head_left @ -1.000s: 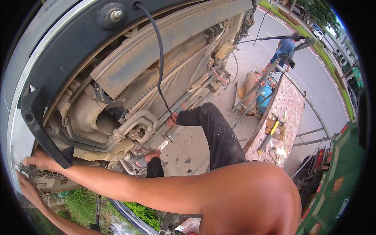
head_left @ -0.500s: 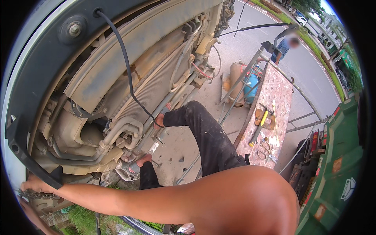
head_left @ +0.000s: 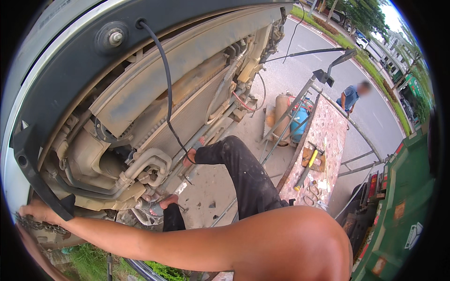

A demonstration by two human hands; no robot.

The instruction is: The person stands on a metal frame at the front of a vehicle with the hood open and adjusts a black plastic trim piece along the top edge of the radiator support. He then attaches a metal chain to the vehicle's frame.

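Across the lower part of the head view my right arm reaches to the far left. There my right hand [head_left: 40,211] is closed around a dark metal chain [head_left: 44,225], close to the vehicle's lower corner. Its fingertips are partly hidden. A strip of my left forearm [head_left: 40,255] shows at the lower left rim, and the fingers of that hand are hidden. Just above my right hand hangs a black plastic trim piece [head_left: 44,180] of the opened vehicle front. Behind it lie dusty bent pipes [head_left: 145,164] and a radiator [head_left: 192,107].
My bare feet stand by the bumper bar. A stained platform [head_left: 323,126] on a metal frame carries a yellow-handled hammer [head_left: 313,158] and scissors [head_left: 309,200]. Gas cylinders [head_left: 300,124] stand behind it. A person [head_left: 350,97] is on the road; a green truck bed [head_left: 398,210] stands right.
The view has shifted, so the vehicle front sits slightly lower and farther right. My right hand stays at the chain, a little nearer the left rim. The person on the road appears farther right.
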